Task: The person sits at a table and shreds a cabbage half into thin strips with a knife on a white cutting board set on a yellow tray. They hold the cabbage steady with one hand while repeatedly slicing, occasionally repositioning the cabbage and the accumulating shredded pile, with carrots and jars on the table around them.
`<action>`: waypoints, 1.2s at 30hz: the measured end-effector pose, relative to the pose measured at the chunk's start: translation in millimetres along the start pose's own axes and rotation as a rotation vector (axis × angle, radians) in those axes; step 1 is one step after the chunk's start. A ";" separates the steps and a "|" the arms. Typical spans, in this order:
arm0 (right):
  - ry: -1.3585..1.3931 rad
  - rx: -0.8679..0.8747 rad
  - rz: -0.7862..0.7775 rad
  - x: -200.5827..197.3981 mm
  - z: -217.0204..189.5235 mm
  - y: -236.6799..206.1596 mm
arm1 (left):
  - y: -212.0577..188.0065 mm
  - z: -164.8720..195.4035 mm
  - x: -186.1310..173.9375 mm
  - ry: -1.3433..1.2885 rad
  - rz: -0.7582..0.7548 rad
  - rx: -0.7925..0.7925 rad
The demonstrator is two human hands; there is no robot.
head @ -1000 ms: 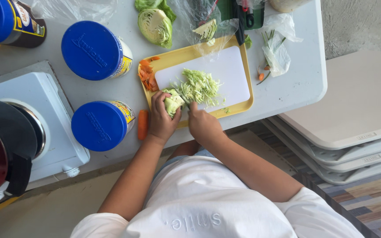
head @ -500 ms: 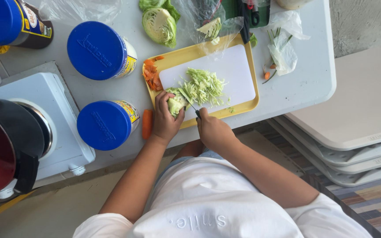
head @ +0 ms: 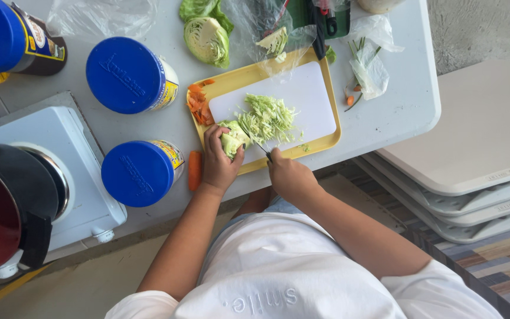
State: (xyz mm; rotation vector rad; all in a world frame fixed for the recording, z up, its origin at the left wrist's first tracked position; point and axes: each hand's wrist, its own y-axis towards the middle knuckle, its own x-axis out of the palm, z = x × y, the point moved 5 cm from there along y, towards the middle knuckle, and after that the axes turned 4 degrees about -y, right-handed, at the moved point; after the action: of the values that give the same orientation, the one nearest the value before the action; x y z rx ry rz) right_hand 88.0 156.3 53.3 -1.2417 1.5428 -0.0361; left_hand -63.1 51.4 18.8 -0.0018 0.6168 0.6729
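Near the table's front edge, on a white cutting board set in a yellow tray: left hand clamps a cabbage wedge, steadying it. Right hand is closed around a knife, blade against the wedge. Shredded cabbage is piled beyond; a carrot lies beside the tray.

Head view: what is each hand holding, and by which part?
Left hand: fingers press the cabbage chunk from above. Right hand: grips the knife by its handle.
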 end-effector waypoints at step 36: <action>-0.008 0.045 -0.016 -8.5 -3.2 3.7 | -4.8 5.4 0.9 -0.063 -0.011 -0.053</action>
State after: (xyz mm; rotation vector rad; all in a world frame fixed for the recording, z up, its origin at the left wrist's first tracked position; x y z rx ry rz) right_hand 81.8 162.2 58.3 -1.2174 1.5169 -0.0763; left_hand -56.9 49.2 21.8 -0.0332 0.5385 0.6758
